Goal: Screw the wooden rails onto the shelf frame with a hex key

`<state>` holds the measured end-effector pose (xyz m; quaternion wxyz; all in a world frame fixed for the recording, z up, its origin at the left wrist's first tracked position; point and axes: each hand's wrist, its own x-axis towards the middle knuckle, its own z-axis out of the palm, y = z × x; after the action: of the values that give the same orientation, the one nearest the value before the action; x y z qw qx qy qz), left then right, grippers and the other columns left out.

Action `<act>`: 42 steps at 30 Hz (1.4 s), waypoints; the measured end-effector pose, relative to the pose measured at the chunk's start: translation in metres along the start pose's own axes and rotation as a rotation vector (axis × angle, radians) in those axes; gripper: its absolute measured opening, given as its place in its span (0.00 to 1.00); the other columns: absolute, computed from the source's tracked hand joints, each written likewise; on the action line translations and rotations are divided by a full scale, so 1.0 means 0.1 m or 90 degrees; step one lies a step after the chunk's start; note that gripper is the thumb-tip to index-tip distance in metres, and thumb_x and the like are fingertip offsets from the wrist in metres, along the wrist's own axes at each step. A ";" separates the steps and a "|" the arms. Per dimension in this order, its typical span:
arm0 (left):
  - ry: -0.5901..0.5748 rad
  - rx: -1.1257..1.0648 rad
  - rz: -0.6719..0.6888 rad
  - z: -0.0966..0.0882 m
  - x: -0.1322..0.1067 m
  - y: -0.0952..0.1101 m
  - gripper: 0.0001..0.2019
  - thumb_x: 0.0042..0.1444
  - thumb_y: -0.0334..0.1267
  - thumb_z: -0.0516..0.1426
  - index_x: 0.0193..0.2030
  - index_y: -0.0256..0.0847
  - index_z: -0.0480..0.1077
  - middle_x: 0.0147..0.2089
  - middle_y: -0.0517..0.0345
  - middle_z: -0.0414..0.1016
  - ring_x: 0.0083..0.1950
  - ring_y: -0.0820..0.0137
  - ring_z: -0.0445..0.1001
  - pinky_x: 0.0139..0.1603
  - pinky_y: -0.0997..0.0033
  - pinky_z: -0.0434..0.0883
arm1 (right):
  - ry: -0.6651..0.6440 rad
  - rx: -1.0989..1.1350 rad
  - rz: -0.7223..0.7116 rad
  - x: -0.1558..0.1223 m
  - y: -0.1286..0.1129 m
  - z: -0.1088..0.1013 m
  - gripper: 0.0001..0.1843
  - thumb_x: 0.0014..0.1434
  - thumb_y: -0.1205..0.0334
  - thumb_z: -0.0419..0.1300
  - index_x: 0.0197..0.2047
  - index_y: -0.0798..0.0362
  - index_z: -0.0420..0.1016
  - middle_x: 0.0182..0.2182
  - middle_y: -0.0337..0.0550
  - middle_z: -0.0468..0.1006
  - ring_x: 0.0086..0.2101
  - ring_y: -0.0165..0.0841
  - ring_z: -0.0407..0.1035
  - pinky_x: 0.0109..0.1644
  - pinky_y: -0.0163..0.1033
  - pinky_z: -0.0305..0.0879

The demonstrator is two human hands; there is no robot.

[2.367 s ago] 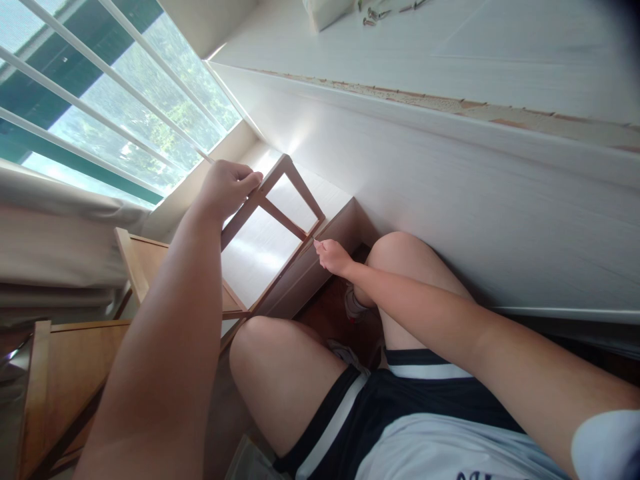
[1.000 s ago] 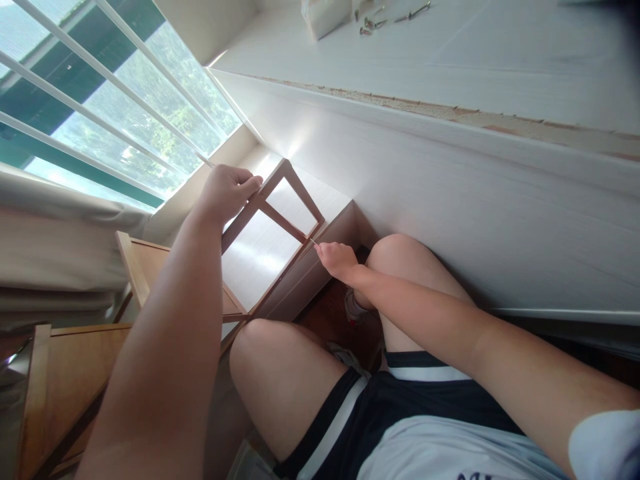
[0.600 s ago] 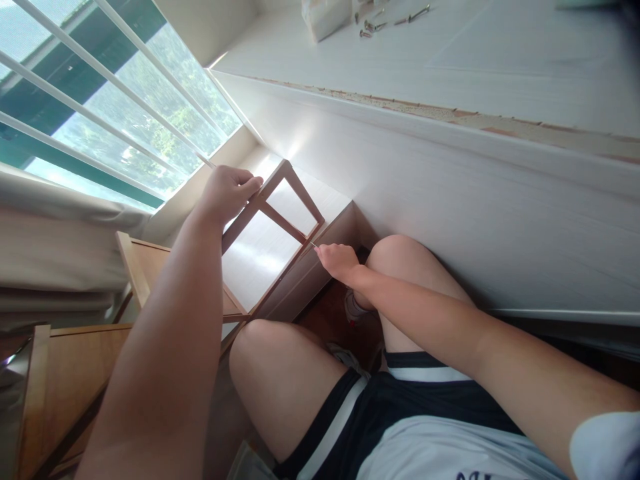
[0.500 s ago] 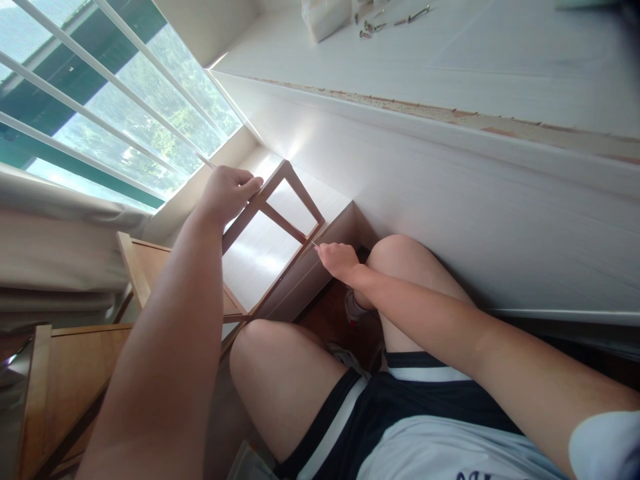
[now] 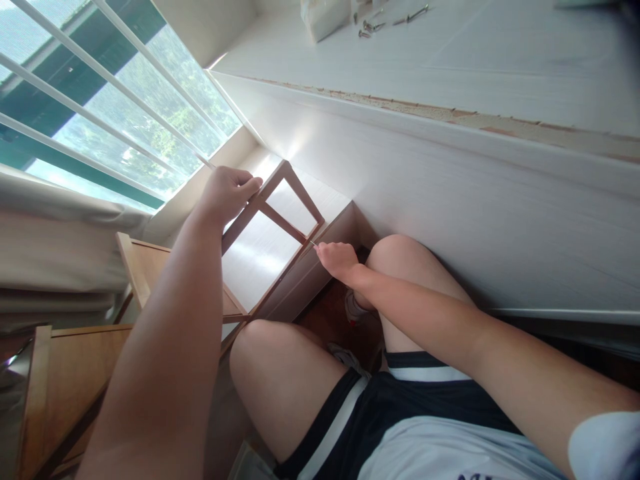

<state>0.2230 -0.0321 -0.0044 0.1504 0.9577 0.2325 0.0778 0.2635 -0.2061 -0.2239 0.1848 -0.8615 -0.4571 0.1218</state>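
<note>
A brown wooden frame with crossbars (image 5: 283,221) stands tilted on a pale ledge, its open panels showing the ledge behind. My left hand (image 5: 227,191) is closed round its upper rail. Close to the joint of a crossbar and the lower rail is my right hand (image 5: 338,260), its fingers pinched on a thin metal tool (image 5: 313,244). Only the slim shaft of this tool shows, pointing at the lower rail; the rest is hidden in the fist. Wooden shelf panels (image 5: 83,373) extend from the frame at the left, partly behind my left forearm.
Several loose screws (image 5: 371,27) and a whitish block-shaped item (image 5: 325,20) lie on the white tabletop (image 5: 490,60), whose near edge is chipped. A barred window (image 5: 125,87) and a curtain (image 5: 60,247) are at the left. My knees flank the gap below the frame.
</note>
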 end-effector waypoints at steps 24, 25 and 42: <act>-0.007 -0.014 -0.009 0.00 0.00 -0.02 0.20 0.55 0.43 0.55 0.16 0.40 0.56 0.19 0.61 0.46 0.22 0.75 0.49 0.25 0.67 0.48 | -0.067 0.145 0.030 0.09 0.05 0.07 0.34 0.71 0.49 0.33 0.42 0.54 0.78 0.41 0.55 0.81 0.43 0.43 0.76 0.45 0.42 0.66; -0.007 -0.012 -0.007 0.00 0.00 -0.02 0.20 0.55 0.43 0.55 0.16 0.41 0.56 0.19 0.62 0.46 0.22 0.75 0.49 0.25 0.67 0.48 | -0.066 0.157 0.031 0.10 0.05 0.09 0.34 0.71 0.48 0.33 0.42 0.54 0.78 0.40 0.54 0.81 0.43 0.43 0.76 0.45 0.42 0.66; -0.002 -0.031 0.000 0.01 0.01 -0.03 0.19 0.54 0.42 0.54 0.16 0.41 0.53 0.18 0.62 0.48 0.22 0.76 0.48 0.25 0.66 0.48 | -0.055 0.279 0.047 0.13 0.08 0.19 0.33 0.72 0.48 0.36 0.34 0.54 0.78 0.37 0.51 0.82 0.39 0.37 0.75 0.41 0.35 0.60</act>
<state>0.2228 -0.0292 -0.0067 0.1737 0.9539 0.2307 0.0822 0.2694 -0.1949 -0.2447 0.3434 -0.8107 -0.3954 0.2617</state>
